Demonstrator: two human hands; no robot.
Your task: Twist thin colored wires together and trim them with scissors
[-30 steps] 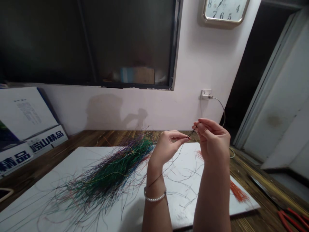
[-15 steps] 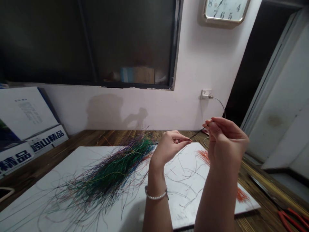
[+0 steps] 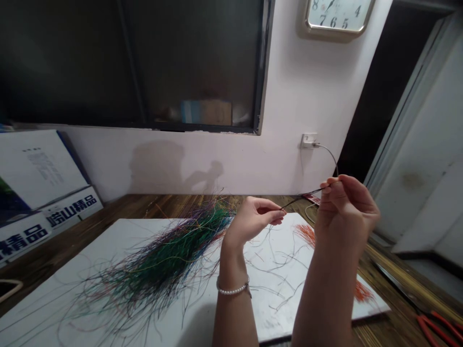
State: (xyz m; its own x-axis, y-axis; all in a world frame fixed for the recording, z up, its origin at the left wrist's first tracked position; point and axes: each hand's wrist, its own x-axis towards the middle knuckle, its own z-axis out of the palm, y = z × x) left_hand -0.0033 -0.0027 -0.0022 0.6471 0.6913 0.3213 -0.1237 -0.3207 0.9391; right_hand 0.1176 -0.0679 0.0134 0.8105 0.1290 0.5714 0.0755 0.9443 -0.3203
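Several thin dark wires (image 3: 303,196) stretch between my two hands, above the white board (image 3: 267,318). My left hand (image 3: 255,219) is closed in a pinch on their lower left end. Higher and to the right, my right hand (image 3: 345,207) pinches the other end between thumb and fingers. Below my hands, loose dark wires (image 3: 278,277) lie scattered on the board. Left of my left hand spreads a large tangled bundle of coloured wires (image 3: 177,250), mostly green, with purple, blue and red strands.
Orange wires (image 3: 362,291) lie by the board's right edge, partly behind my right arm. Red-handled scissors (image 3: 434,323) rest on the wooden table (image 3: 379,327) at the lower right. A printed box (image 3: 47,183) stands at left. A cable runs from a wall socket (image 3: 309,140).
My right hand has moved a little to the right, away from my left hand. A longer stretch of the dark wires now shows between them. My left hand has barely moved.
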